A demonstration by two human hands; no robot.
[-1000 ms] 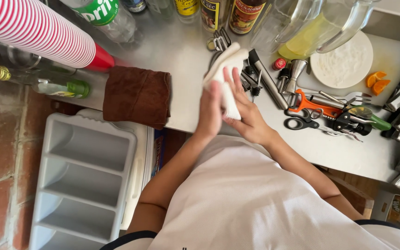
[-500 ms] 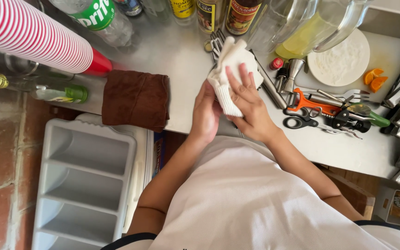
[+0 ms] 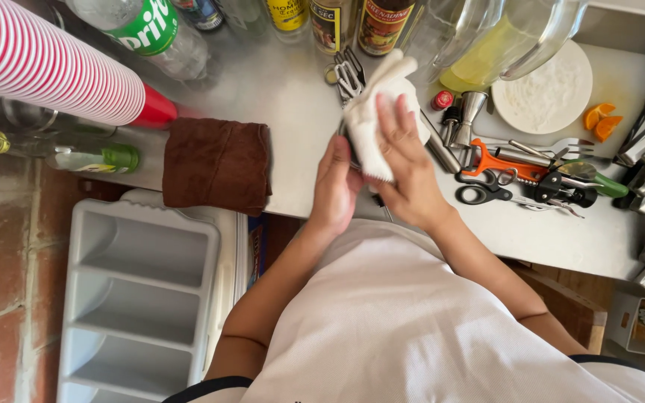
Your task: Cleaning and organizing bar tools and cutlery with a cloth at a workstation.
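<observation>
At the far left, a grey compartmented cutlery tray (image 3: 139, 298) sits below the counter edge, its sections bare. Above it lies a stack of red-and-white striped cups (image 3: 46, 63) on its side, with a small green-capped bottle (image 3: 76, 157) beneath it and a folded brown cloth (image 3: 218, 164) on the steel counter (image 3: 293, 104) just beside.

Toward the middle, the person's left hand (image 3: 335, 190) is closed from below around a bundle of metal forks (image 3: 349, 75), whose tines poke out above a white cloth (image 3: 375, 119). The right hand (image 3: 404, 172) presses flat over that cloth, fingers spread, wrapping it against the handles. So the forks stand over the counter, in front of the bottles, gripped between both hands and largely hidden by the cloth.

To do this wiping well, the person would likely keep the left grip firm low on the handles so the bundle does not fan out, and draw the cloth along the length of the handles rather than across the tines, where it could snag. How many forks are in the bundle cannot be told.

Further right lie an orange-handled tool (image 3: 498, 168), black scissors (image 3: 483, 195), a white plate (image 3: 550, 89) and orange wedges (image 3: 600, 121), close enough that a dropped fork would land among them.
</observation>
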